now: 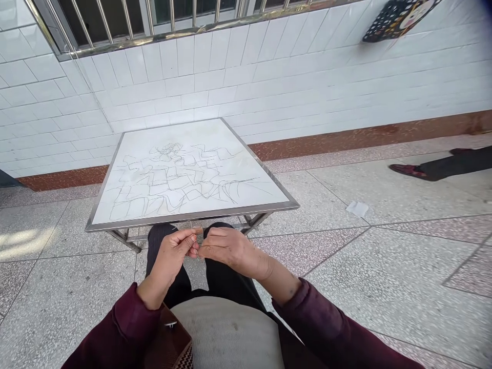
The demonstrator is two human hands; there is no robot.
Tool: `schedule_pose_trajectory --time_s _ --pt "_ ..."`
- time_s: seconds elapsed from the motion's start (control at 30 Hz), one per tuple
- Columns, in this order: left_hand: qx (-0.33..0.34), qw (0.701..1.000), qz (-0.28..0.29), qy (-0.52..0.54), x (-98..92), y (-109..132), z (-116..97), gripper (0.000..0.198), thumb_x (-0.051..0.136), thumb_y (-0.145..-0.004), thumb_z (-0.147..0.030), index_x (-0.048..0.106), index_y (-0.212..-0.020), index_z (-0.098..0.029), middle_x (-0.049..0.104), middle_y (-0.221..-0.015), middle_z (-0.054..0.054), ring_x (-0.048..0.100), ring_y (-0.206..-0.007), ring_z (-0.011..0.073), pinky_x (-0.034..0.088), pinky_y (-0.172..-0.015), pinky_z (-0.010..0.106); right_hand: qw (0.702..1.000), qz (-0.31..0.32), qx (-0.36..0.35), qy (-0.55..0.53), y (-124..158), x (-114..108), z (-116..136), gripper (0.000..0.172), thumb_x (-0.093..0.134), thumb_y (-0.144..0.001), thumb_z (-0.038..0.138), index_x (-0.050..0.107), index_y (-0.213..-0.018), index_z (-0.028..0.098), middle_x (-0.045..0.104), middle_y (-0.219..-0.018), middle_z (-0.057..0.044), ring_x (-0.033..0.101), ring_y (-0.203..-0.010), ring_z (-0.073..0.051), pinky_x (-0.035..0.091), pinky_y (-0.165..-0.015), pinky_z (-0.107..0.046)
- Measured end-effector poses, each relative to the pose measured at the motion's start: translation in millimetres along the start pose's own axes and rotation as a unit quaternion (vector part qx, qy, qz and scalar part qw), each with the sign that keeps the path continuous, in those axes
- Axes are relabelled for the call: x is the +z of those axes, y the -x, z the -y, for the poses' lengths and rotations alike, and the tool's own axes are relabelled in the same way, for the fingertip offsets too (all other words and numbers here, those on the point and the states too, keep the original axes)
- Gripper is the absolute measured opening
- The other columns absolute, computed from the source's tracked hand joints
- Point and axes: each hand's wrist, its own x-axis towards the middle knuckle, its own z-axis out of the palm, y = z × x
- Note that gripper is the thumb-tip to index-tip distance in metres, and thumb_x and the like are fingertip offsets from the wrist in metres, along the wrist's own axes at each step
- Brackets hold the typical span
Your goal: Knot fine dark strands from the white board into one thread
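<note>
Fingertips of my left hand are pinching what looks like a thin strand over my dark trousers, by the near edge of the white table. My right hand is resting curled beside it; I cannot tell its grip. Light, close pinching is, I judge, suiting so fine a strand.

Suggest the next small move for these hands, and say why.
Probably ease the left hand and right hand slightly apart, tautening what looks like a thin strand: both hands are close together at it, and bent strands spread across the table.
</note>
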Motion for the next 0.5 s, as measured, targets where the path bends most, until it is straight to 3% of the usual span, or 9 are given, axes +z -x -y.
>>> schedule_pose_trajectory --time_s 0.17,0.3,0.4,0.5 --pt "0.008 1.0 -0.011 -0.001 -1.4 -2.7 4.6 0.045 0.076 -0.074 -0.043 0.074 -0.108 -0.014 0.065 -0.067 0.0 0.058 -0.057 0.0102 0.052 -0.061 0.026 0.999 0.012 0.029 0.012 6.9 6.3 -7.9 0.01 0.058 -0.096 0.02 0.066 -0.09 0.019 0.069 -0.078 -0.001 0.059 -0.071 -0.014 0.049 -0.066 -0.029" --pt "0.034 0.998 -0.041 -0.011 -2.8 -1.4 0.1 0.045 0.073 -0.077 -0.044 0.072 -0.111 -0.013 0.065 -0.069 0.001 0.059 -0.059 0.0102 0.052 -0.06 0.025 0.98 -0.062 0.177 -0.064 22.0 11.5 -14.6 0.017 0.067 -0.09 0.035 0.066 -0.099 0.021 0.067 -0.085 -0.005 0.06 -0.075 -0.017 0.051 -0.069 -0.031" --pt "0.05 0.997 -0.058 -0.015 -3.1 -0.1 -1.8 0.046 0.071 -0.08 -0.044 0.07 -0.114 -0.013 0.065 -0.071 0.002 0.059 -0.061 0.0104 0.052 -0.06 0.024 0.907 -0.149 0.326 -0.22 32.3 22.2 -14.6 0.03 0.075 -0.082 0.035 0.063 -0.107 0.024 0.064 -0.086 -0.002 0.06 -0.073 -0.015 0.052 -0.068 -0.029" --pt "0.064 0.996 -0.063 -0.006 -2.5 0.9 -0.7 0.044 0.069 -0.082 -0.042 0.069 -0.116 -0.015 0.065 -0.073 0.001 0.058 -0.064 0.0104 0.052 -0.063 0.024 0.788 -0.218 0.405 -0.409 35.0 38.5 -8.9 0.043 0.081 -0.073 0.028 0.06 -0.111 0.026 0.062 -0.088 0.001 0.059 -0.073 -0.012 0.052 -0.067 -0.026"
